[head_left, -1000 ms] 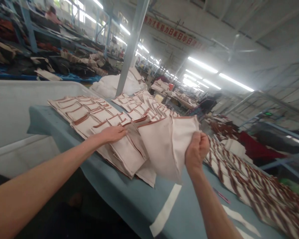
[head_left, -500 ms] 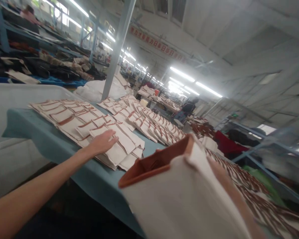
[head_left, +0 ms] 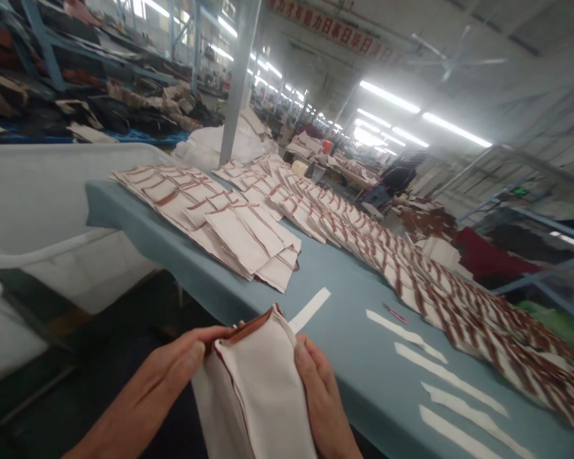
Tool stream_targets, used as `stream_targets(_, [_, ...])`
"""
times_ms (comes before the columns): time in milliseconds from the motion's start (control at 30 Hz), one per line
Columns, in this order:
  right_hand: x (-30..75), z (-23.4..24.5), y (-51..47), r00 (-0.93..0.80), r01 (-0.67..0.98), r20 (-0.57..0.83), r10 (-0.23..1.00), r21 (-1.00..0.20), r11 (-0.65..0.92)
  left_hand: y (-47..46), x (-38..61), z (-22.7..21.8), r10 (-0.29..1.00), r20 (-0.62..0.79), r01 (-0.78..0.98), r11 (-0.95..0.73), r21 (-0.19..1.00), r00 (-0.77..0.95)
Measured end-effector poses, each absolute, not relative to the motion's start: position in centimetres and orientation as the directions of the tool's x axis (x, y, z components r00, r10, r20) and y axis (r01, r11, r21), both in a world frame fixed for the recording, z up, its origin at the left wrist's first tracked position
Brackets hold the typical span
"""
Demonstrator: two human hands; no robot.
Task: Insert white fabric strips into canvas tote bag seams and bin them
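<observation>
Between my two hands is a cream fabric pouch (head_left: 268, 389) with brown trim along its upper edge, held upright near the table's front edge. My left hand (head_left: 186, 357) grips its top left corner, thumb on the near side. My right hand (head_left: 323, 389) is closed around its right side, the fingers partly hidden behind it. Just beyond, a layered stack of similar cream pieces with brown edges (head_left: 239, 239) lies on the blue-green table cover (head_left: 349, 331). The pouch's lower end runs out of view.
Long rows of overlapping cream and brown pieces (head_left: 411, 268) run along the table's far side. Loose white strips (head_left: 459, 376) and small pink-handled snips (head_left: 395, 312) lie nearer. White bins (head_left: 67, 204) stand left; a metal post (head_left: 239, 89) rises behind. A person (head_left: 399, 172) is farther back.
My left hand has left the stack and taken hold of the pouch's corner. The pouch has moved left and lower, its opening now narrower. The view has swung right, showing the white strips.
</observation>
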State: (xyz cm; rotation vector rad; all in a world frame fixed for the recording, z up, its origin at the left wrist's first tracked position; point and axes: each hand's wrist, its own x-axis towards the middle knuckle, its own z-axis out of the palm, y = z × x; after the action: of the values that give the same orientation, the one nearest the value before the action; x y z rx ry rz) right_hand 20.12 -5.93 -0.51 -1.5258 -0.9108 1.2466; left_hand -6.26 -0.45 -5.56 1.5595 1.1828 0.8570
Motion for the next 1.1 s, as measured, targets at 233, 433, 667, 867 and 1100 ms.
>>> stream_targets(233, [20.4, -2.8, -4.8, 0.120, 0.048, -0.275, 0.954, -0.958, -0.282, -2.6, -6.4, -4.3, 0.897, -0.138, 0.154, 0.079, 0.985, 0.420])
stream_targets(433, [20.2, -5.3, -3.6, -0.071, 0.274, -0.167, 0.983, -0.951, -0.141, -2.5, -5.8, -1.8, 0.842, -0.118, 0.182, 0.024, 0.983, 0.526])
stream_targets(667, [20.4, -3.7, -4.9, -0.063, 0.267, -0.123, 0.990, -0.958, -0.102, -3.2, -5.0, -0.7, 0.798, -0.097, 0.307, -0.114, 0.945, 0.594])
stream_targets(867, [19.3, 0.2, -5.1, -0.254, 0.101, -0.121, 0.960, -0.990, -0.098, -3.6, -4.4, -2.0, 0.861, 0.022, 0.347, -0.228, 0.910, 0.509])
stream_targets(1100, [18.5, -0.7, -4.1, -0.401, -0.162, -0.309, 0.863, -0.903, -0.398, -3.5, -3.8, -2.8, 0.892, 0.050, 0.290, -0.199, 0.936, 0.450])
